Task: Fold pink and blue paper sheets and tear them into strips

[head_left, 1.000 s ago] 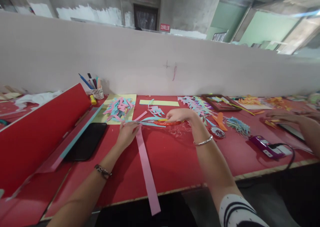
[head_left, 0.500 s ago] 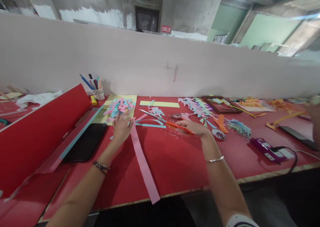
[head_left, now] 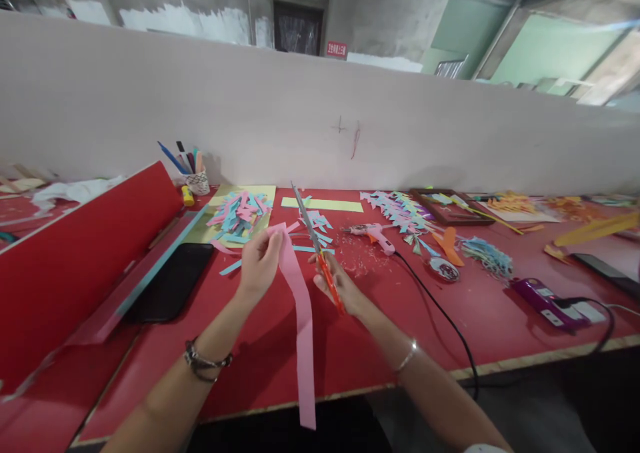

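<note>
My left hand (head_left: 261,261) pinches the upper end of a long pink paper strip (head_left: 304,320), which hangs down past the table's front edge. In my right hand (head_left: 340,285) are orange-handled scissors (head_left: 327,276), blades pointing up and away, just right of the strip; they look closed. Behind my left hand, a pile of short pink and blue paper pieces (head_left: 239,214) lies on a yellow sheet (head_left: 265,193). More cut pieces (head_left: 320,223) lie beyond the scissors. A pink glue gun (head_left: 375,235) rests to the right of them.
A black phone (head_left: 173,283) and an upright red board (head_left: 90,266) stand left. A cup of pens (head_left: 197,181) is by the partition. Fringed paper strips (head_left: 400,212), a roll of tape (head_left: 444,268), a purple power strip (head_left: 547,303) and the glue gun's black cord (head_left: 445,313) occupy the right.
My left hand has lifted the pink strip's end up and towards me. My right hand has drawn back left from the glue gun, turning the scissors more upright.
</note>
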`<state>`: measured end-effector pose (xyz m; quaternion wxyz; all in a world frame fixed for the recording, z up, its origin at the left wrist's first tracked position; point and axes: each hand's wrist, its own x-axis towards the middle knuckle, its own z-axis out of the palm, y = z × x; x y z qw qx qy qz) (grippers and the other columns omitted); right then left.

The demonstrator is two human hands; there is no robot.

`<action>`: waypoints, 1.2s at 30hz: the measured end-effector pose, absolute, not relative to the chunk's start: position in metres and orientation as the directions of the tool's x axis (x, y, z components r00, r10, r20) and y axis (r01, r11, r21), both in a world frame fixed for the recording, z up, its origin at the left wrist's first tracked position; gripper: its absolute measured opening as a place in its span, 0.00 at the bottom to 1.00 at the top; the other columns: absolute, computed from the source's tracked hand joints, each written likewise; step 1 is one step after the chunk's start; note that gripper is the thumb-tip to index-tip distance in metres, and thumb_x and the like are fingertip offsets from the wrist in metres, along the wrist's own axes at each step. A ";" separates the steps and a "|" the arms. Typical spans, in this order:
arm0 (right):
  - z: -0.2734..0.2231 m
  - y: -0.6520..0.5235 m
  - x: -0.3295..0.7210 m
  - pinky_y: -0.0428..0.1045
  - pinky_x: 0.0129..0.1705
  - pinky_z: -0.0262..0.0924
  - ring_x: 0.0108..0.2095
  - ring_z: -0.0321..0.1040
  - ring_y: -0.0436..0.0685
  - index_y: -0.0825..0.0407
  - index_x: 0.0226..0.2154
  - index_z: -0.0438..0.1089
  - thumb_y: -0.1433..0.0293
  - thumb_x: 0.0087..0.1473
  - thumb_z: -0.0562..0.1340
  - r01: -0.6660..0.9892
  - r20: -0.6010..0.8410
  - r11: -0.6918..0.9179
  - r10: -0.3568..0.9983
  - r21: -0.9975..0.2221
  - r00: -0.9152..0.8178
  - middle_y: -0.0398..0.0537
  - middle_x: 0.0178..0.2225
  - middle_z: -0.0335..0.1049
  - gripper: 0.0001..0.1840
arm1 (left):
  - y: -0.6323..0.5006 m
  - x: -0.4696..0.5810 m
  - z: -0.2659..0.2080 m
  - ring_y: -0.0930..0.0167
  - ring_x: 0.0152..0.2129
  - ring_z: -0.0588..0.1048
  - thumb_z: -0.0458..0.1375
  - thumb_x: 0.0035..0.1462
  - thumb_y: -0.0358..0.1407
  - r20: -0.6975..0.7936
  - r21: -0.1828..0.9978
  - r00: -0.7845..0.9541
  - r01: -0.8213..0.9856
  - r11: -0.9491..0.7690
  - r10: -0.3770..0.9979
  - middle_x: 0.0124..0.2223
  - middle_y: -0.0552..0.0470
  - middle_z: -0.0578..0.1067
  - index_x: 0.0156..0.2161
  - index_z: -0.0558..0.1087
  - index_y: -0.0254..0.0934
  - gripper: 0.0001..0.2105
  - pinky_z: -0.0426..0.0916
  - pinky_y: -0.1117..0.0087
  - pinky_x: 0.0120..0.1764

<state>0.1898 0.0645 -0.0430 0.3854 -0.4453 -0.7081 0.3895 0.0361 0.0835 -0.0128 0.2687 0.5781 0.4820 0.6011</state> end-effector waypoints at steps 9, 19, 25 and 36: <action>-0.052 0.056 0.182 0.46 0.26 0.51 0.23 0.48 0.49 0.50 0.24 0.50 0.52 0.44 0.55 0.380 0.304 0.423 0.892 -0.823 -0.336 0.40 0.23 0.49 0.19 | 0.087 0.041 0.006 0.78 0.13 0.52 0.46 0.51 0.37 0.540 0.838 -0.257 0.256 -0.482 0.802 0.15 0.61 0.52 0.16 0.52 0.39 0.14 0.50 0.74 0.18; -0.049 0.053 0.183 0.48 0.31 0.55 0.28 0.56 0.53 0.51 0.28 0.56 0.53 0.46 0.53 0.404 0.232 0.376 0.903 -0.834 -0.362 0.44 0.25 0.56 0.18 | 0.087 0.042 0.005 0.78 0.14 0.50 0.47 0.50 0.34 0.620 0.778 -0.257 0.324 -0.539 0.741 0.17 0.61 0.48 0.17 0.48 0.39 0.15 0.48 0.74 0.19; -0.048 0.052 0.183 0.49 0.32 0.58 0.29 0.59 0.54 0.51 0.27 0.56 0.48 0.45 0.50 0.374 0.288 0.420 0.887 -0.827 -0.360 0.44 0.24 0.58 0.22 | 0.087 0.041 0.003 0.78 0.14 0.50 0.46 0.51 0.33 0.670 0.736 -0.254 0.353 -0.578 0.698 0.16 0.61 0.49 0.17 0.49 0.38 0.15 0.48 0.74 0.18; -0.047 0.049 0.182 0.49 0.34 0.61 0.32 0.62 0.55 0.50 0.25 0.61 0.58 0.49 0.51 0.398 0.307 0.401 0.909 -0.825 -0.281 0.44 0.22 0.61 0.13 | 0.088 0.047 -0.001 0.79 0.13 0.50 0.46 0.51 0.34 0.670 0.730 -0.178 0.334 -0.596 0.720 0.15 0.61 0.50 0.16 0.50 0.38 0.15 0.47 0.76 0.16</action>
